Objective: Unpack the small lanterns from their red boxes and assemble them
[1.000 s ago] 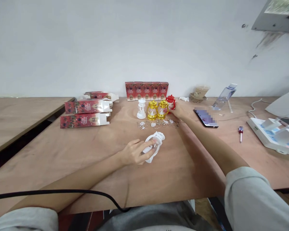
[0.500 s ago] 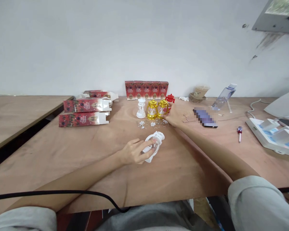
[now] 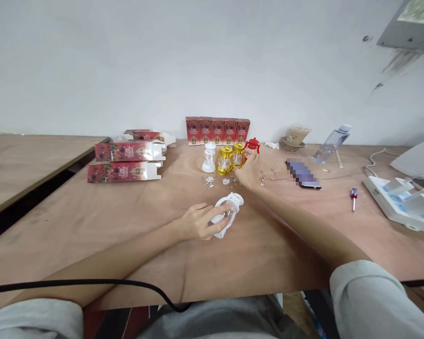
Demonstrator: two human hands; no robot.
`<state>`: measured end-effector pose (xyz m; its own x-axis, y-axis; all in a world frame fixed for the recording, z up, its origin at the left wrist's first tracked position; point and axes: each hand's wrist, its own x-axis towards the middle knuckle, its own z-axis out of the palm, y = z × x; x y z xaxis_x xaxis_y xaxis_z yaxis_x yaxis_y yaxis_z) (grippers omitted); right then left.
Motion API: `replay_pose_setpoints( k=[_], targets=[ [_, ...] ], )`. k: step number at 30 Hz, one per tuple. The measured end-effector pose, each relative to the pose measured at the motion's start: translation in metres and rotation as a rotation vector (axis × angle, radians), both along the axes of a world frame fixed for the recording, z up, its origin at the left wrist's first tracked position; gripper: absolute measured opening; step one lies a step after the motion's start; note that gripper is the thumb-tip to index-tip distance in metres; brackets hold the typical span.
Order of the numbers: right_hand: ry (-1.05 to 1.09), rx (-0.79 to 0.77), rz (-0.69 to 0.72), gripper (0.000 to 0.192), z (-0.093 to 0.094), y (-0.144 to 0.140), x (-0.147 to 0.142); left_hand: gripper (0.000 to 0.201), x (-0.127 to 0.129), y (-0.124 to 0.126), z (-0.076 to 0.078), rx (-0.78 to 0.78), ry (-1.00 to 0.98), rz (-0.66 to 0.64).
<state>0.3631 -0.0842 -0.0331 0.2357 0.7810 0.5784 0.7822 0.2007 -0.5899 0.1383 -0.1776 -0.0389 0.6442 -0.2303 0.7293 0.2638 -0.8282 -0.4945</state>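
Note:
A white toy lantern point(image 3: 239, 199) with a clear globe lies tilted on its side, with the fingers of my left hand point(image 3: 199, 223) closed around it just above the table. Farther forward, my right hand point(image 3: 248, 173) reaches to the row of lanterns, its thumb and fingers apart. Its fingertips are in front of a red lantern point(image 3: 253, 142) and partly cover it; whether they touch it I cannot tell. Left of that hand stand two gold lanterns, a front one point(image 3: 225, 161) and a rear one point(image 3: 238, 155), then an upright white lantern point(image 3: 208, 158).
Small wire pieces with white tags point(image 3: 226, 181) lie before the lanterns. Red boxes point(image 3: 218, 131) stand against the wall; open boxes point(image 3: 123, 172) lie left. At right are a phone point(image 3: 303, 173), a screwdriver point(image 3: 354, 198), a bottle point(image 3: 332, 143), a cup point(image 3: 297, 136) and a power strip point(image 3: 403, 202).
The rear gold lantern has shifted back a little. My right hand has come away from it, drawn slightly nearer with fingers spread. My left hand still holds the white lantern.

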Motion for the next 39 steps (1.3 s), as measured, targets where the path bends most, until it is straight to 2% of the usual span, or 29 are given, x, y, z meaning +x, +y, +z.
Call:
replay_pose_setpoints(
  k=[3,7,12,15,19,22,25,28,31,39],
  targets=[
    [0.058,-0.002,-0.086,0.062,0.005,-0.009,-0.016,0.018,0.000,0.001,-0.003,0.003,-0.007,-0.004],
    [0.061,-0.001,-0.050,0.074,0.009,-0.009,-0.030,0.017,0.000,0.001,-0.002,0.001,-0.008,-0.005],
    [0.051,-0.083,-0.021,0.060,0.002,0.004,-0.029,0.017,0.001,0.000,-0.001,-0.009,-0.024,-0.014],
    [0.109,-0.057,-0.001,0.057,-0.001,0.017,-0.024,0.023,0.001,0.000,-0.003,-0.008,-0.010,0.008],
    [0.137,-0.056,0.052,0.072,-0.002,0.023,-0.022,0.026,0.000,0.000,-0.004,-0.001,-0.009,0.014],
    [0.080,-0.059,0.032,0.081,-0.004,0.009,-0.028,0.022,0.000,-0.001,0.001,-0.015,0.004,0.006],
    [-0.003,0.021,0.003,0.072,-0.006,-0.013,-0.041,0.019,0.001,-0.003,0.008,-0.020,0.027,-0.006],
    [-0.051,0.046,0.109,0.063,-0.004,-0.022,-0.054,0.015,0.002,-0.004,0.010,-0.005,0.003,-0.018],
    [-0.038,-0.029,0.170,0.059,0.000,-0.013,-0.063,0.011,0.002,-0.003,0.007,-0.007,-0.009,-0.010],
    [-0.041,-0.085,0.154,0.047,0.009,0.027,-0.072,0.014,0.002,0.000,-0.002,-0.003,-0.036,-0.007]
  ],
)
